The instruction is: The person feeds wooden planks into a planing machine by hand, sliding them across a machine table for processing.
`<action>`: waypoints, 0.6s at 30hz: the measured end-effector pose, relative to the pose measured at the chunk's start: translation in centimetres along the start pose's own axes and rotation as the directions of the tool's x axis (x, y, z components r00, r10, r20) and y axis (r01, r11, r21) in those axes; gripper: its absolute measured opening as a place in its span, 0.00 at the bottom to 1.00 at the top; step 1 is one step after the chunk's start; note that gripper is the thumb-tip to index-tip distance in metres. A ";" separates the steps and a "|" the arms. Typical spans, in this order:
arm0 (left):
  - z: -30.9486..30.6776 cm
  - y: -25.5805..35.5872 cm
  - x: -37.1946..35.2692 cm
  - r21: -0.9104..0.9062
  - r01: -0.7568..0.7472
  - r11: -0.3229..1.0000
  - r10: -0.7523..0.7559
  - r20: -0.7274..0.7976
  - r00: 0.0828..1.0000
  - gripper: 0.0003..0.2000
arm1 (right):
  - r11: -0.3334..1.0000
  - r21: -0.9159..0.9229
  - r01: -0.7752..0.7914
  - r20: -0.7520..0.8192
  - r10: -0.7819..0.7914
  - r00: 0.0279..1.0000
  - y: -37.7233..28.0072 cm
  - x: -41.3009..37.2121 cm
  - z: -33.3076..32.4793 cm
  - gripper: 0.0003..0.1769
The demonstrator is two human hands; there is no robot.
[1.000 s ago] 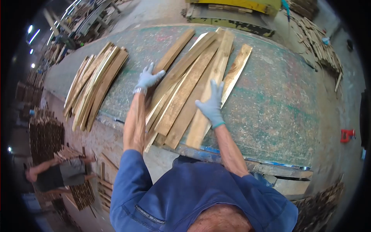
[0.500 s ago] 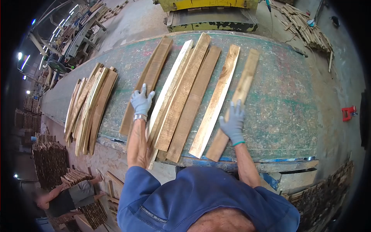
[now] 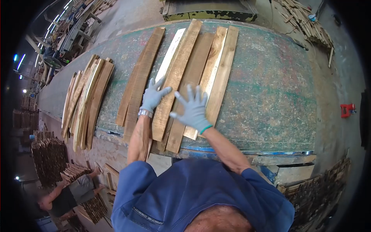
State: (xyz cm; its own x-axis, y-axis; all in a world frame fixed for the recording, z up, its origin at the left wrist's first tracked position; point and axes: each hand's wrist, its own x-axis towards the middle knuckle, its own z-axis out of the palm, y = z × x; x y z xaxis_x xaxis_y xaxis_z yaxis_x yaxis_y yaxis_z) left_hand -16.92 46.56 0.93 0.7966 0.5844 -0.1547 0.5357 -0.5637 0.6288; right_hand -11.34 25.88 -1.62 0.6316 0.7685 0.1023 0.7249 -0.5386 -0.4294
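Several wooden boards lie lengthwise on the worn green worktable (image 3: 266, 92). My gloved left hand (image 3: 153, 96) rests over the bright pale board (image 3: 170, 54), fingers stretched and thumb across the edge of the light brown board (image 3: 179, 73). My gloved right hand (image 3: 192, 107) has its fingers spread wide over the darker brown board (image 3: 198, 62), holding nothing. Just right of it, a pale-edged board (image 3: 215, 50) and a knotty tan board (image 3: 225, 63) lie side by side. Left of my left wrist are two brown boards (image 3: 148, 56), overlapping.
A stack of boards (image 3: 91, 96) lies at the table's left end. Beyond the far edge stands a yellow-and-black machine (image 3: 208, 11). A wood pile (image 3: 309, 27), a red tool (image 3: 347, 110) and, lower left, another person (image 3: 73, 193) are around the table.
The two rightmost boards have shifted left against the group. My right hand has left the tan board and moved left, spreading its fingers; my left hand has moved right from the brown boards.
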 end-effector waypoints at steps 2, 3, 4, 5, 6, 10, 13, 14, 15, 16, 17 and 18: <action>-1.0 -1.0 0.7 0.082 -0.009 0.997 0.010 -0.005 1.000 0.38 | 1.000 -0.001 0.024 0.006 -0.024 1.000 -0.1 -0.5 1.2 0.43; -1.3 -1.9 1.0 0.099 -0.006 0.995 0.010 -0.044 0.999 0.38 | 1.000 0.012 0.015 0.014 -0.015 1.000 -0.1 -0.5 0.9 0.41; -1.3 -2.9 1.0 0.117 0.001 0.993 0.008 -0.078 0.997 0.38 | 1.000 0.027 0.002 0.028 -0.003 1.000 0.2 -0.8 0.6 0.40; -1.6 -3.8 1.5 0.139 0.001 0.990 0.014 -0.114 0.993 0.38 | 0.999 0.043 -0.012 0.033 0.011 0.999 0.5 -0.7 0.3 0.38; -1.9 -4.4 2.2 0.125 0.017 0.992 -0.008 -0.073 0.997 0.37 | 0.999 0.026 -0.026 0.050 0.024 0.998 0.8 -0.7 -0.3 0.38; -2.4 -4.2 2.3 0.166 0.098 0.981 -0.100 0.001 0.995 0.43 | 0.995 -0.070 -0.072 0.061 0.076 0.995 3.4 -2.6 -1.9 0.37; -1.5 -1.8 0.9 0.320 0.098 0.942 -0.102 -0.004 0.995 0.49 | 0.987 -0.116 -0.112 0.016 0.115 0.993 6.2 -4.3 -3.6 0.38; -1.0 -1.0 0.1 0.403 0.071 0.913 -0.071 -0.017 0.997 0.52 | 0.987 -0.123 -0.101 -0.016 0.099 0.995 7.3 -4.4 -3.8 0.38; -0.7 -1.3 0.0 0.343 0.036 0.939 -0.036 -0.007 0.999 0.52 | 0.988 -0.131 -0.087 -0.054 0.080 0.995 8.2 -4.1 -4.1 0.39; -0.5 -0.7 -0.5 0.292 -0.001 0.956 0.000 0.005 1.000 0.50 | 0.988 -0.124 -0.095 -0.072 0.086 0.994 8.7 -4.0 -4.3 0.40; 0.1 -0.3 -1.1 0.311 0.034 0.950 -0.036 0.001 0.999 0.49 | 0.988 -0.120 -0.101 -0.080 0.092 0.993 9.2 -4.2 -4.4 0.40; 0.7 1.2 -2.1 0.323 0.071 0.944 -0.072 -0.007 0.997 0.48 | 0.987 -0.123 -0.103 -0.088 0.093 0.992 9.9 -4.4 -4.8 0.40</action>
State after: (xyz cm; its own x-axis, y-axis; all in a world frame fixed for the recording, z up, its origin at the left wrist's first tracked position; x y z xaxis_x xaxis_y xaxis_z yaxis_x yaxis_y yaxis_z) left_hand -17.69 44.24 1.44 0.7538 0.6276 -0.1946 0.6523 -0.6790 0.3368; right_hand -5.65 15.50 -2.05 0.7177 0.6821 0.1405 0.6843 -0.6532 -0.3242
